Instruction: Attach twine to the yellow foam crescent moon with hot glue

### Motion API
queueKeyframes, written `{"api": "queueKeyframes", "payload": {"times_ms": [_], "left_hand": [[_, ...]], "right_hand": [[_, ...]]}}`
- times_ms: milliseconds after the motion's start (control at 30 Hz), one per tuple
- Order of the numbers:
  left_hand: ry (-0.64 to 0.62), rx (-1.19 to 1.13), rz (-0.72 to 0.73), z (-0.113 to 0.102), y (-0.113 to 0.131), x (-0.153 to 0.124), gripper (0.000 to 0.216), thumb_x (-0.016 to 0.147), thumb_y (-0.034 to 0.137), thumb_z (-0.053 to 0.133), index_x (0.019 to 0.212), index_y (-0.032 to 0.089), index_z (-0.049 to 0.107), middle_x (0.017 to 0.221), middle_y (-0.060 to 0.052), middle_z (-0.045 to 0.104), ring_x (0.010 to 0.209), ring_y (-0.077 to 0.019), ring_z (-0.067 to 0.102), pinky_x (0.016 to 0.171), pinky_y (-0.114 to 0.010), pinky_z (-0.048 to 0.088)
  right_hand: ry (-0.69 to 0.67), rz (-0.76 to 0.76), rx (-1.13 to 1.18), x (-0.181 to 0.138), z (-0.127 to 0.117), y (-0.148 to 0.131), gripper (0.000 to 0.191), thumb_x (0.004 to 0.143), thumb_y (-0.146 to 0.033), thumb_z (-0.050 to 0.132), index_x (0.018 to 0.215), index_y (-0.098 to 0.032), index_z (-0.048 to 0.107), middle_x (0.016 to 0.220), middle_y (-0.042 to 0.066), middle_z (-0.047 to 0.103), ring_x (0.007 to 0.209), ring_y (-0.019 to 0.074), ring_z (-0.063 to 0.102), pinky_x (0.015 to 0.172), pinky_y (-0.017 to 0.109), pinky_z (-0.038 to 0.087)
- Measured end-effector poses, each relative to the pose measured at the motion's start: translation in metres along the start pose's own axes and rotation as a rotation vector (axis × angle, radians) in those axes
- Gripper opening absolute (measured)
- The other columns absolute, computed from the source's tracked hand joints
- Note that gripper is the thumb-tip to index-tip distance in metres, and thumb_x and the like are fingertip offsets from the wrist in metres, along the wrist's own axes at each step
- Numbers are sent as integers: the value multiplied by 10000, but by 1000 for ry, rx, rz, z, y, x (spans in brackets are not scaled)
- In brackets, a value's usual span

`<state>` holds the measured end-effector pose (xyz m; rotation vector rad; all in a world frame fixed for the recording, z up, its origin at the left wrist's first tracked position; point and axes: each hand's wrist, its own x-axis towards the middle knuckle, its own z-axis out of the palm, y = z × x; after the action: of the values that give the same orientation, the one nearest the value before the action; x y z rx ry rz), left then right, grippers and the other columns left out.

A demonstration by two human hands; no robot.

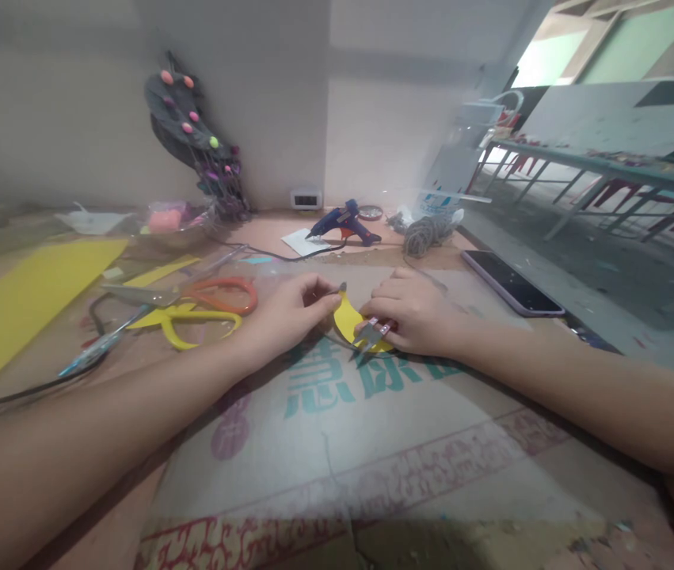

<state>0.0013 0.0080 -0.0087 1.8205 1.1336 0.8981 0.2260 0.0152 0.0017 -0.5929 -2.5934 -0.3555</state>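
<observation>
My left hand is closed in a pinch at the upper tip of a curved yellow piece. A dark grey strand runs along its edge, with a small grey bit wrapped at that tip. My right hand is closed at the piece's other side, fingers curled round small scissors. Their two metal blades point down and left, over the yellow piece. The handles are mostly hidden in the fingers. Under both hands lies a printed cardboard sheet.
To the left lie orange-and-yellow-handled scissors and a large yellow sheet. A blue glue gun stands at the back beside a ball of grey yarn. A phone lies right. A grey crescent with pompoms leans against the wall.
</observation>
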Motion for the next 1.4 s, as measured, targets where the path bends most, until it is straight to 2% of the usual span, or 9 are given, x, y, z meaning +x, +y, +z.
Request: {"api": "queueKeyframes", "payload": {"times_ms": [167, 267, 433, 600, 1233, 1400], "left_hand": [[25, 20, 44, -1, 2, -1, 366, 857, 446, 589, 1090, 168, 640, 909, -47, 697, 731, -151, 627, 647, -259, 481], [49, 31, 61, -2, 5, -1, 387, 846, 471, 599, 1084, 172, 661, 990, -57, 696, 808, -165, 634, 694, -270, 498], [39, 72, 29, -4, 6, -1, 375, 832, 504, 598, 951, 168, 712, 873, -41, 714, 734, -161, 622, 631, -258, 476], [36, 33, 8, -4, 6, -1, 371, 818, 488, 618, 1003, 181, 715, 920, -43, 726, 759, -165, 629, 639, -261, 486], [61, 71, 27, -3, 14, -3, 288, 847, 427, 574, 880, 173, 705, 831, -30, 699, 756, -172, 606, 652, -252, 470], [40, 81, 35, -4, 13, -3, 323, 846, 465, 570, 863, 172, 705, 814, -26, 695, 720, -163, 596, 628, -248, 458]], "right_hand": [[-1, 28, 28, 1, 1, -1, 230, 929, -301, 524, 781, -167, 638, 675, 20, 653, 609, 127, 536, 641, 299, 296], [-6, 14, 36, 2, 1, -1, 233, 929, -299, 524, 778, -163, 639, 679, 20, 659, 615, 127, 545, 642, 291, 305], [0, -20, 11, 2, 2, -2, 246, 934, -304, 524, 769, -164, 641, 661, 19, 650, 598, 125, 534, 647, 289, 313], [18, -42, 14, 2, 3, -1, 234, 927, -294, 541, 767, -157, 642, 668, 22, 653, 601, 126, 542, 644, 292, 315], [-22, -26, 20, 1, 4, -1, 255, 942, -302, 514, 779, -155, 643, 675, 33, 646, 620, 136, 540, 653, 295, 302], [-14, -29, 19, 2, 5, -1, 257, 941, -306, 516, 779, -154, 646, 674, 34, 648, 611, 133, 529, 652, 293, 301]]}}
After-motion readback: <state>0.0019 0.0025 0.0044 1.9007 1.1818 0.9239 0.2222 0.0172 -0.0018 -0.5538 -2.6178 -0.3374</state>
